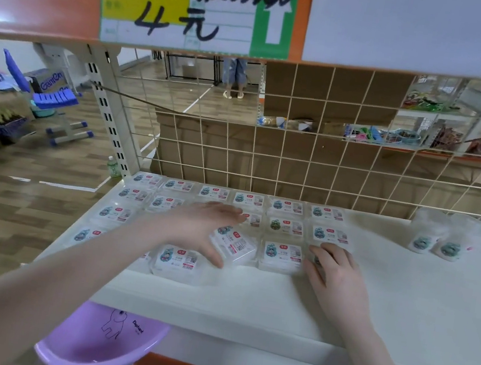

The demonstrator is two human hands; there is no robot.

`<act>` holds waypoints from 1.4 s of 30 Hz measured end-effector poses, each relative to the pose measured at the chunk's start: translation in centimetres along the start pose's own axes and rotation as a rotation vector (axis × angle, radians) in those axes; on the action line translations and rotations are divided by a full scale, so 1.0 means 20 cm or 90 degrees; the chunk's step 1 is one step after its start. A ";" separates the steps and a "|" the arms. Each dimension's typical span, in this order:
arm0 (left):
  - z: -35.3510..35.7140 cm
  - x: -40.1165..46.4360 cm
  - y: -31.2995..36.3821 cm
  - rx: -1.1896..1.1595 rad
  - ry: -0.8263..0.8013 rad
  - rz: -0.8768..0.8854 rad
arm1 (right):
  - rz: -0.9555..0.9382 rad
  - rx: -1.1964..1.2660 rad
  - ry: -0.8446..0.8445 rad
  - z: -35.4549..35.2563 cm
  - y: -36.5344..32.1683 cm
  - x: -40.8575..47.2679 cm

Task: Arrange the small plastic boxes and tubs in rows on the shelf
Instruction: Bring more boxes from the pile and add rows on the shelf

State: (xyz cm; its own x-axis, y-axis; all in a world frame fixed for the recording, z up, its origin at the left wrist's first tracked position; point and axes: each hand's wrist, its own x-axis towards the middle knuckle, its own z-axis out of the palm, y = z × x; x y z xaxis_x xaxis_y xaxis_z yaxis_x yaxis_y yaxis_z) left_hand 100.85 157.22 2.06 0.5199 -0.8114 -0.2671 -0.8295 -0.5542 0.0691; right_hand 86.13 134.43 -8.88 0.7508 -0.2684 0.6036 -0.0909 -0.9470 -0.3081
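Observation:
Several small clear plastic boxes with white labels lie in rows on the white shelf, from its left end to the middle. My left hand rests flat over the rows, fingers spread, its thumb against a tilted box that sits askew. My right hand lies knuckles-up on a box at the right end of the near row, mostly hiding it; the neighbouring box sits just left of it. One box sits nearest the front edge. Two round clear tubs stand apart at the back right.
A wire grid panel closes the shelf's back. An orange shelf edge with a handwritten price sign hangs overhead. A purple plastic basin sits below the shelf front. Someone's legs show far behind the grid.

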 end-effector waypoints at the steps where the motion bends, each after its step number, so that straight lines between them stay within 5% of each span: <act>1: -0.01 0.01 -0.01 -0.001 -0.004 0.022 | 0.002 0.003 -0.003 0.00 0.00 0.00; 9: 0.00 0.11 0.00 0.012 -0.058 0.065 | 0.002 0.012 -0.006 -0.02 0.00 0.00; 22: 0.11 -0.07 0.17 0.088 0.103 -0.053 | 0.005 0.017 -0.012 -0.02 0.00 0.00; 42: 0.30 -0.11 0.29 0.071 0.119 -0.078 | -0.001 -0.013 -0.072 -0.04 -0.02 0.00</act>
State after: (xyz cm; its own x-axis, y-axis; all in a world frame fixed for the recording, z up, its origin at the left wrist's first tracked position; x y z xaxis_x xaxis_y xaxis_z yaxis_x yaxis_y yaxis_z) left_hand 93.63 156.99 -2.70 0.6375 -0.7659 -0.0833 -0.7704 -0.6345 -0.0622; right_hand 85.65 134.60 -8.08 0.8196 -0.2466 0.5171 -0.1021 -0.9510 -0.2917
